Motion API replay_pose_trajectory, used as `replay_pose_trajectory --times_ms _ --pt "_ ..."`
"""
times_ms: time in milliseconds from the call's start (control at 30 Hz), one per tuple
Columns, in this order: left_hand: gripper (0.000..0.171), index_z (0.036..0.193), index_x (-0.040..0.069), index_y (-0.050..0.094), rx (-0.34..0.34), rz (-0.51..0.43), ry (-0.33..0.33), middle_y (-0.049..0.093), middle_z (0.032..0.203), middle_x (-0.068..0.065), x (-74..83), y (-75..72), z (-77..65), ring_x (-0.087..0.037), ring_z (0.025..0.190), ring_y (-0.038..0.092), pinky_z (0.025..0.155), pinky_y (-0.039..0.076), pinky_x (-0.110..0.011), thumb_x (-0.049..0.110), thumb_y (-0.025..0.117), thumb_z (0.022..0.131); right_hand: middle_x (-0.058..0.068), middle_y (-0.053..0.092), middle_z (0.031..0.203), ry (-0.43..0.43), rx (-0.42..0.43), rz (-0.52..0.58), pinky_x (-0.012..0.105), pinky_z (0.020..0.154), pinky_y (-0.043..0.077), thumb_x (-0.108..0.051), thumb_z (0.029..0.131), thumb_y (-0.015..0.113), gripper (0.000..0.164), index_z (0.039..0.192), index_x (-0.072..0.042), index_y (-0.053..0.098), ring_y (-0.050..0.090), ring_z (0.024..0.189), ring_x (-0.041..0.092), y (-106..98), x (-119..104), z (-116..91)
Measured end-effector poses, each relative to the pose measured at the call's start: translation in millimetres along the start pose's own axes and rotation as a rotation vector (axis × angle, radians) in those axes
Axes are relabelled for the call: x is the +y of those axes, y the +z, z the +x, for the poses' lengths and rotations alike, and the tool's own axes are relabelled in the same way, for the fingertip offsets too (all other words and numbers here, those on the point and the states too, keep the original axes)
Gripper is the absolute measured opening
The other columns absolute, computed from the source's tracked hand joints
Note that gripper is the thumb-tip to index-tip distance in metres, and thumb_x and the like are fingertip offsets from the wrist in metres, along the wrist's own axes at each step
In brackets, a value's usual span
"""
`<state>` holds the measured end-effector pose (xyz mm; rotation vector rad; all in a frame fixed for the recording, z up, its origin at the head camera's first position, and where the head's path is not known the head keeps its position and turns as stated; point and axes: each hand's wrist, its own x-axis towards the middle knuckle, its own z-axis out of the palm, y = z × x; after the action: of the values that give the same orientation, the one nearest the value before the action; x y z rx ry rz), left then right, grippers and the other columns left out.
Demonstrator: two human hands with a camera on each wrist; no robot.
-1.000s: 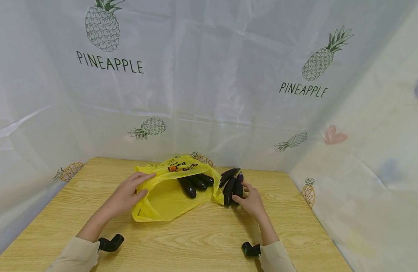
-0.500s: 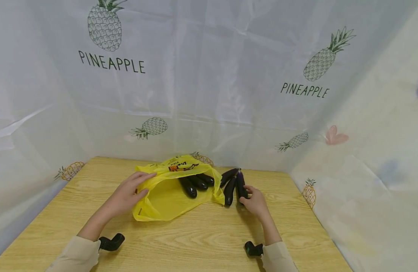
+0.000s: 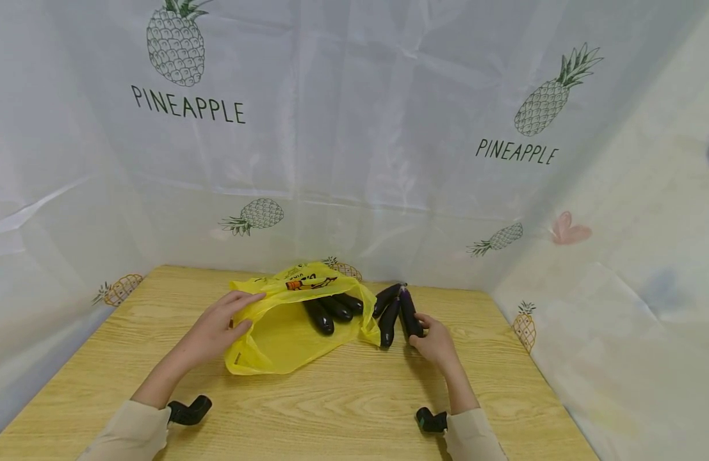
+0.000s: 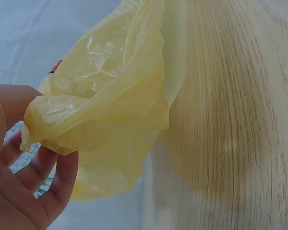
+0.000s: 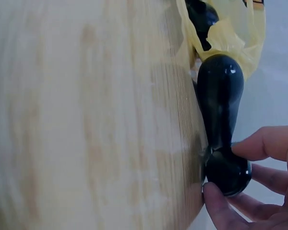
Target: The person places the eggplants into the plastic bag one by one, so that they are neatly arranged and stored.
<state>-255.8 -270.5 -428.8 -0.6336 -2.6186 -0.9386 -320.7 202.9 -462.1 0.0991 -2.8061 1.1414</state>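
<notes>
My left hand pinches the left side of the mouth of a yellow plastic bag; thumb and fingers close on its crumpled edge in the left wrist view. Inside the bag, which gapes toward me, lie several dark eggplants, partly covered by its upper side. Outside, to the right, my right hand grips one eggplant by its rounded near end. Left of that one lie another eggplant and a third eggplant close to the bag's right edge.
Everything lies on a wood-grain table. A pineapple-print curtain hangs right behind its far edge, and more sheeting runs along the right side. A black angled piece sits at the left wrist, a similar black piece at the right.
My right hand has shifted slightly right with its eggplant, whose near end has swung away from the neighbouring eggplant. The left hand and bag have stayed in place.
</notes>
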Motion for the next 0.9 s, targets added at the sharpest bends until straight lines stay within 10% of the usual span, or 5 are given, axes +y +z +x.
replay_pose_trajectory --times_ms 900 --pt "0.059 0.156 0.013 0.055 -0.001 -0.011 0.001 0.06 0.138 -0.009 -2.6 0.6 -0.1 -0.016 0.091 0.053 0.073 0.047 -0.03 0.0 0.07 0.101 0.036 0.067 0.128 0.017 0.012 -0.064 0.06 0.096 0.054 -0.01 0.093 0.077 0.057 0.146 0.003 0.061 0.067 0.115 0.05 -6.0 6.4 0.2"
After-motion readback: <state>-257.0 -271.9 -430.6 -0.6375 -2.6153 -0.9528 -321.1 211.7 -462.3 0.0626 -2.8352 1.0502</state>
